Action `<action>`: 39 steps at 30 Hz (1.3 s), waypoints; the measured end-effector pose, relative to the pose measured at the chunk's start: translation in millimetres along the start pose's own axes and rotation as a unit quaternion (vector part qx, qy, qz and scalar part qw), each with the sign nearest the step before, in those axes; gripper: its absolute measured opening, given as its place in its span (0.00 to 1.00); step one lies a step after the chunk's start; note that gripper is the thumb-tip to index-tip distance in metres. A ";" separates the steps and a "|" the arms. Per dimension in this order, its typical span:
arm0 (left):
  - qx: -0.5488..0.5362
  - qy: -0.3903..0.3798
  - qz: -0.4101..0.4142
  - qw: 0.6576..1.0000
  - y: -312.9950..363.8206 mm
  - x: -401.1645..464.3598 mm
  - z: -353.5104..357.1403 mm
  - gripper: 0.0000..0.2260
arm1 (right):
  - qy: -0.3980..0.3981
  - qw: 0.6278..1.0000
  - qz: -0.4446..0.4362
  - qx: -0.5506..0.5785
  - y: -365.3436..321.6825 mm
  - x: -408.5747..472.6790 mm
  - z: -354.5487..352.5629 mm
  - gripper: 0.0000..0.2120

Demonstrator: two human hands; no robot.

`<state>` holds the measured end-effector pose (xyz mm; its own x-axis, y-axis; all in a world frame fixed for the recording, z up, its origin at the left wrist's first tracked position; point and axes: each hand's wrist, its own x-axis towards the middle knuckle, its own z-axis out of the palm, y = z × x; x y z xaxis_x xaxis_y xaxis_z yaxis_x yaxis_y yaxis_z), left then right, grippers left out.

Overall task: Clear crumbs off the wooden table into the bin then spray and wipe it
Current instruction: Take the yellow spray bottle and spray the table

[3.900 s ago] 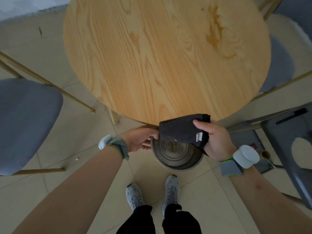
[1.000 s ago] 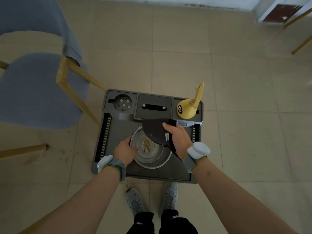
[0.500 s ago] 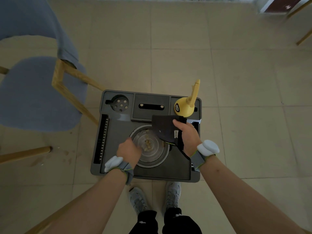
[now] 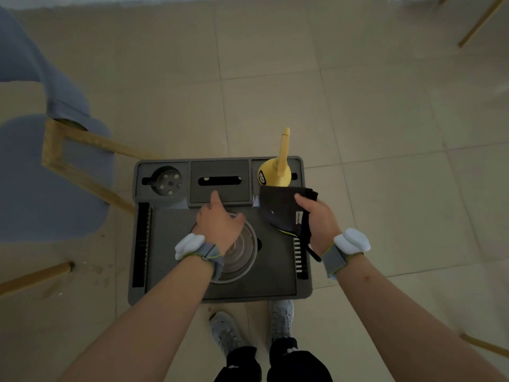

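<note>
A round metal bin (image 4: 242,257) sits in the middle of a dark grey caddy tray (image 4: 275,285) on the floor. My left hand (image 4: 217,224) hovers over the bin's far left rim with fingers spread and nothing in it. My right hand (image 4: 316,221) holds a folded dark grey cloth (image 4: 281,208) above the tray's right side. A yellow spray bottle (image 4: 278,172) stands in the tray's far right compartment, just beyond the cloth. The wooden table is out of view.
A blue-grey chair with wooden legs (image 4: 55,172) stands to the left of the tray. More wooden legs show at the top right (image 4: 479,20) and bottom right (image 4: 484,346). My shoes (image 4: 228,332) are just behind the tray on the tiled floor.
I turned from the table to the tray on the floor. My left hand let go of the bin, now resting in the tray, and opened. My right hand moved the cloth right, toward the spray bottle.
</note>
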<state>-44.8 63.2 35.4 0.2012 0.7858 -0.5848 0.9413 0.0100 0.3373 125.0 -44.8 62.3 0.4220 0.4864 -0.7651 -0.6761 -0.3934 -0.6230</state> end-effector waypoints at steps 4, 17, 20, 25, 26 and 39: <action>-0.006 0.007 0.017 1.000 39.7 14.2 -3.6 0.38 | 0.008 1.000 -0.016 0.024 -11.8 -0.3 -24.7 0.06; -0.162 0.056 0.312 0.934 124.9 56.7 19.7 0.44 | 0.048 0.995 -0.038 0.075 -48.0 12.8 -86.6 0.09; -0.156 0.108 0.337 0.922 129.9 65.8 18.5 0.38 | 0.039 0.995 -0.050 0.075 -52.9 16.7 -90.7 0.09; -0.153 0.158 0.364 0.905 128.2 59.9 21.1 0.19 | 0.037 0.995 -0.063 0.071 -59.0 18.2 -90.8 0.10; -0.159 0.156 0.365 0.904 127.6 56.9 21.2 0.17 | 0.032 0.995 -0.067 0.066 -59.9 16.5 -89.2 0.10; -0.195 0.136 0.358 0.903 125.9 -22.9 -43.2 0.14 | 0.010 0.996 -0.087 0.015 -105.5 -48.2 -39.4 0.08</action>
<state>57.4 73.2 123.2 0.5966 0.7994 0.0707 0.4193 -0.3857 0.8218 199.7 -57.5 158.5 0.5465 0.5298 -0.6486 -0.6083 -0.2812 -0.7422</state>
